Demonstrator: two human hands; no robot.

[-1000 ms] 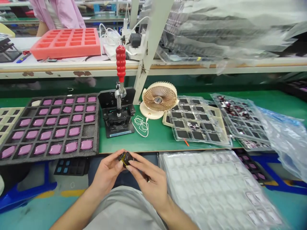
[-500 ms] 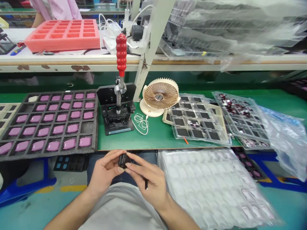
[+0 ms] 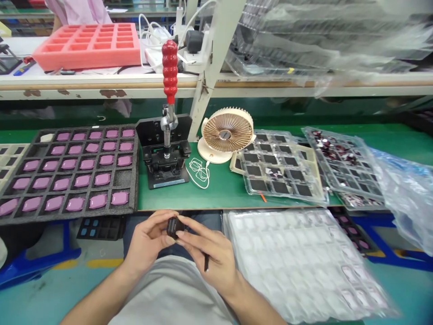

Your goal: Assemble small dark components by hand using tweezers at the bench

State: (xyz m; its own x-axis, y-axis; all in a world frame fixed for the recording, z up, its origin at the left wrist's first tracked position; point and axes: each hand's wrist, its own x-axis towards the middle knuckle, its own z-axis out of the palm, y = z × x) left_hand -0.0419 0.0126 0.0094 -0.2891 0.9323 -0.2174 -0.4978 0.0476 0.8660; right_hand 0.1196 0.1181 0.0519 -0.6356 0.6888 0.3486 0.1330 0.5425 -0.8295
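Both hands meet over my lap, just in front of the bench edge. My left hand point(image 3: 149, 243) pinches a small black part point(image 3: 173, 226) between thumb and fingers. My right hand point(image 3: 209, 255) grips the same part from the right side, and a thin dark tool point(image 3: 206, 262) sticks out under its fingers. Straight ahead on the green bench point(image 3: 223, 189) stands a black hand press point(image 3: 164, 158) with a red handle point(image 3: 169, 71), upright.
A black foam tray point(image 3: 130, 183) with several purple parts lies left of the press. A small beige fan point(image 3: 226, 134) and clear blister trays point(image 3: 280, 169) lie to the right. A white blister tray point(image 3: 297, 262) rests at my right knee. A person in pink stands behind a red tray point(image 3: 89, 44).
The black part has been turned in my fingers; its yellow-marked side no longer shows. Both hands stayed together and barely shifted, and the view dropped slightly.
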